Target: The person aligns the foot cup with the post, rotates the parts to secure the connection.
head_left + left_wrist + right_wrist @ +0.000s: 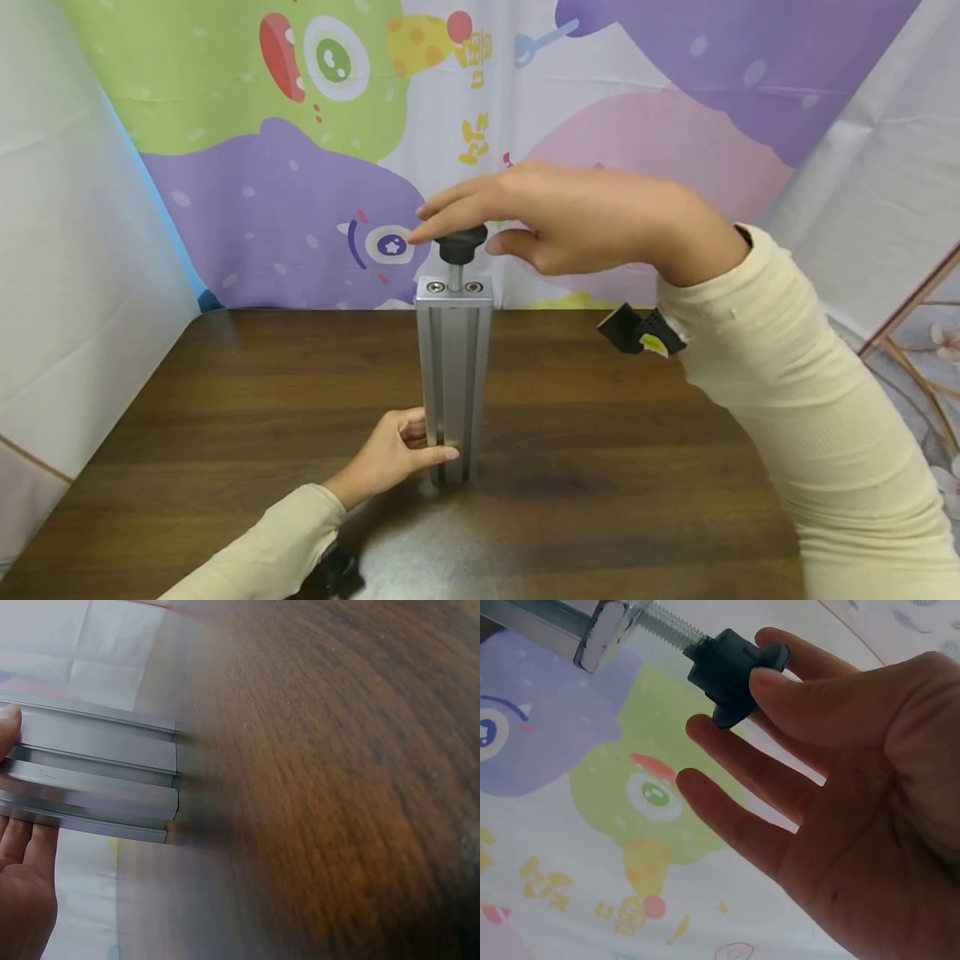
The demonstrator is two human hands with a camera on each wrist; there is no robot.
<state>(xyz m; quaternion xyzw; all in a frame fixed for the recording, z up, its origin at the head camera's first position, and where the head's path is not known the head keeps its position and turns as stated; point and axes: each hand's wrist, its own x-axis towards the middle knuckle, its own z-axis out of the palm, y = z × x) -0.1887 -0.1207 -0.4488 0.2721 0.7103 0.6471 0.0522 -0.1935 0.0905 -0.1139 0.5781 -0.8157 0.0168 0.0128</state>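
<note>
A silver aluminium profile (453, 367) stands upright on the table, its slotted sides running lengthwise. Near its foot my left hand (386, 458) grips it, thumb across the front face and fingers at the other side. Out of the profile's top end plate rises a threaded rod (671, 627) carrying a black lobed knob (461, 243). My right hand (577, 218) is at this knob from the right. In the right wrist view its thumb and index finger pinch a lobe of the knob, while two other fingers stretch out beside it.
The brown wooden table (637, 483) reaches back to a cartoon-printed curtain (315, 183). White fabric (60, 208) hangs on the left, with more on the right. Two screws (474, 287) sit in the end plate, one either side of the rod. A black wrist device (341, 571) hangs below the left sleeve.
</note>
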